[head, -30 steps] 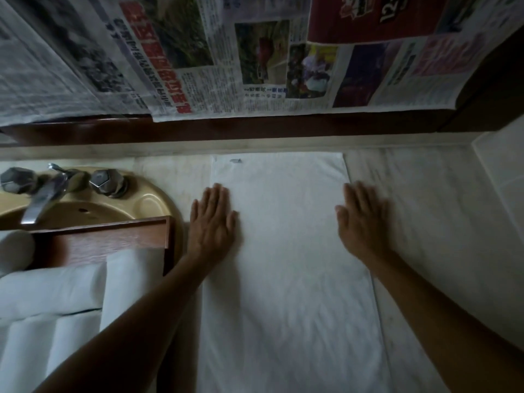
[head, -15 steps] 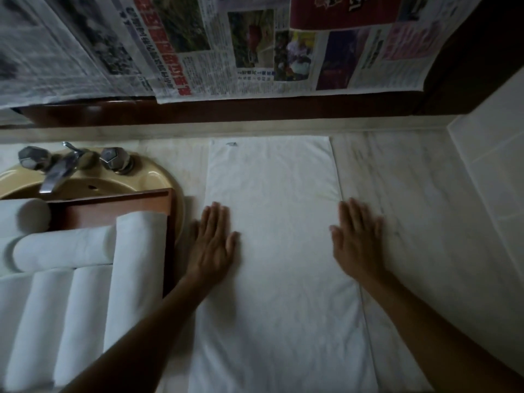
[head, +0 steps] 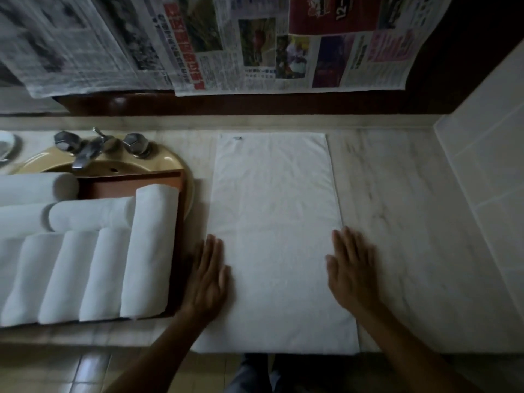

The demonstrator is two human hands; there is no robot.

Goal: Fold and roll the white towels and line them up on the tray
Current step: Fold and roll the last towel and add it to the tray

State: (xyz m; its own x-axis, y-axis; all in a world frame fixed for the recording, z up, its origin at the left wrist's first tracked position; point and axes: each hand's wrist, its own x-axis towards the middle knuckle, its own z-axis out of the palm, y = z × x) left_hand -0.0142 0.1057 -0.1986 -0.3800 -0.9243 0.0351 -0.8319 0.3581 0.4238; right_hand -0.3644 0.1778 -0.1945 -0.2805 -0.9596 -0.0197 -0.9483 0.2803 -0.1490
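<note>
As L hand (head: 208,276) & R hand (head: 351,268) slid nearer, both lie flat, open on towel (head: 272,208).

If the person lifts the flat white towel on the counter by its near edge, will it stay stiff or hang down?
Probably hangs limp: the towel lies flat and faintly creased, like soft cloth. It likely slides easily on the smooth marble counter.

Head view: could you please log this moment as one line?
towel flat on counter; left hand flat on left edge; right hand flat on right edge; tray holds rolls
</note>
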